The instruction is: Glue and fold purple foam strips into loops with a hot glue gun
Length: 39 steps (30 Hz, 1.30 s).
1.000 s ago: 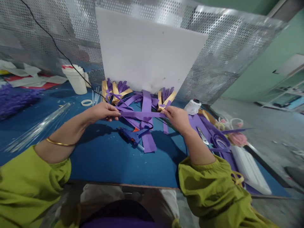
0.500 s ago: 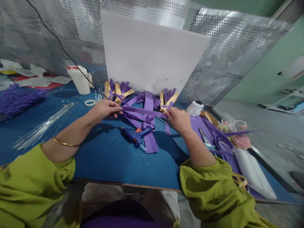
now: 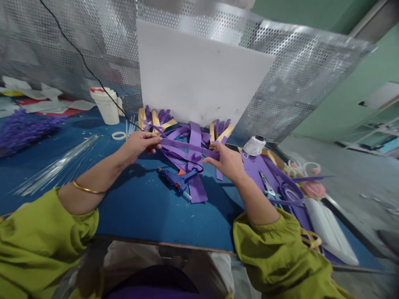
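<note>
A narrow purple strip [image 3: 183, 145] stretches between my two hands above the table. My left hand [image 3: 141, 144] pinches its left end between thumb and fingers. At the other end, my right hand [image 3: 226, 161] has its fingers around the strip, with the thumb lowered away from the index finger. Beneath lie more purple strips [image 3: 197, 189] in a loose heap. A blue glue gun [image 3: 177, 180] rests on the table just in front of them. Behind the hands are purple flower sprigs [image 3: 164, 116] with yellow strips.
Clear thin sticks [image 3: 59, 166] and purple flowers [image 3: 25, 128] lie at left on the blue table [image 3: 137, 211]. A white cup [image 3: 107, 107] stands behind. Scissors [image 3: 267, 182], a purple roll [image 3: 291, 192] and a white pack [image 3: 330, 230] are at right. A black cord hangs at left.
My right hand has loosened from a tight pinch, its thumb and fingers now spread more around the strip's right end. My left hand keeps its pinch. The view has shifted slightly.
</note>
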Motion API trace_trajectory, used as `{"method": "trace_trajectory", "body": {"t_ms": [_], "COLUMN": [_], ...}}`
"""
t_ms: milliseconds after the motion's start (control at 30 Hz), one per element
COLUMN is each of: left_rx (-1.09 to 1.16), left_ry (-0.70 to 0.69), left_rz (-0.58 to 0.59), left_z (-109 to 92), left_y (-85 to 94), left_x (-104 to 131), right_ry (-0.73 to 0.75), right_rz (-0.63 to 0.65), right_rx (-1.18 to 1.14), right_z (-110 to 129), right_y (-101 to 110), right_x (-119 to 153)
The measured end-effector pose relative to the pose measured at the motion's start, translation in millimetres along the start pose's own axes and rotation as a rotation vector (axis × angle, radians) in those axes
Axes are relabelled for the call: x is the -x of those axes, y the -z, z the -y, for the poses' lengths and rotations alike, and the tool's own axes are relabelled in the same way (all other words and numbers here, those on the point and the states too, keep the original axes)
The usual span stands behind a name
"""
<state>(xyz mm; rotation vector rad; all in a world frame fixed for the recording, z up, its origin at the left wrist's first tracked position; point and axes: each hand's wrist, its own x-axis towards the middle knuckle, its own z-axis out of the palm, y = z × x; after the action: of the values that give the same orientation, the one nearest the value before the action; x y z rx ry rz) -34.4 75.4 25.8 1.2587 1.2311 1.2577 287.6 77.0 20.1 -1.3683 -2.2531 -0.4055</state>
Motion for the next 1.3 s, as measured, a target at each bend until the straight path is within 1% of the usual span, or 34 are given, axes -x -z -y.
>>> {"method": "trace_trajectory", "body": {"t_ms": [100, 167, 267, 300, 367, 433, 500, 633, 700, 767, 800, 867, 933, 967, 1033, 1133, 1300], "left_rx": [0.100, 0.222, 0.401, 0.450, 0.499, 0.474, 0.391, 0.301, 0.294, 0.302, 0.314, 0.329, 0.298, 0.275, 0.244, 0.273, 0.353], "left_ry": [-0.023, -0.014, 0.028, 0.043, 0.073, 0.097, 0.082, 0.031, 0.023, 0.025, 0.031, 0.043, 0.045, 0.043, 0.037, 0.033, 0.020], "left_rz": [-0.010, -0.052, -0.138, -0.151, -0.123, -0.063, -0.038, -0.091, -0.131, -0.147, -0.132, -0.068, -0.017, -0.012, -0.038, -0.104, -0.199], "left_z": [-2, -4, -6, -5, -3, 1, 6, 12, 12, 10, 9, 8, 8, 9, 10, 11, 7], "left_y": [-1.3, -2.2, -7.2, -10.1, -17.1, -23.7, -28.4, -30.9, -30.8, -31.4, -32.2, -34.6, -37.4, -38.7, -40.0, -38.0, -23.6], "left_x": [1, 1, 2, 3, 6, 9, 10, 10, 10, 12, 14, 17, 20, 21, 22, 17, 5], "right_ry": [0.038, 0.051, 0.033, 0.027, 0.031, 0.056, 0.080, 0.117, 0.130, 0.136, 0.138, 0.144, 0.160, 0.170, 0.183, 0.158, 0.122], "right_rz": [0.011, -0.017, -0.097, -0.119, -0.141, -0.142, -0.133, -0.111, -0.110, -0.115, -0.118, -0.117, -0.101, -0.093, -0.086, -0.102, -0.112], "right_rx": [0.050, 0.055, -0.040, -0.076, -0.138, -0.188, -0.221, -0.222, -0.211, -0.205, -0.204, -0.198, -0.195, -0.197, -0.212, -0.242, -0.202], "right_z": [2, 3, 8, 11, 18, 25, 31, 35, 34, 34, 34, 35, 37, 38, 38, 36, 22], "right_y": [-2, -2, -1, -1, 0, 0, 1, 0, -1, -3, -3, -4, -5, -5, -6, -9, -8], "right_x": [2, 2, 2, 2, 3, 5, 6, 7, 8, 8, 8, 9, 9, 10, 10, 10, 7]}}
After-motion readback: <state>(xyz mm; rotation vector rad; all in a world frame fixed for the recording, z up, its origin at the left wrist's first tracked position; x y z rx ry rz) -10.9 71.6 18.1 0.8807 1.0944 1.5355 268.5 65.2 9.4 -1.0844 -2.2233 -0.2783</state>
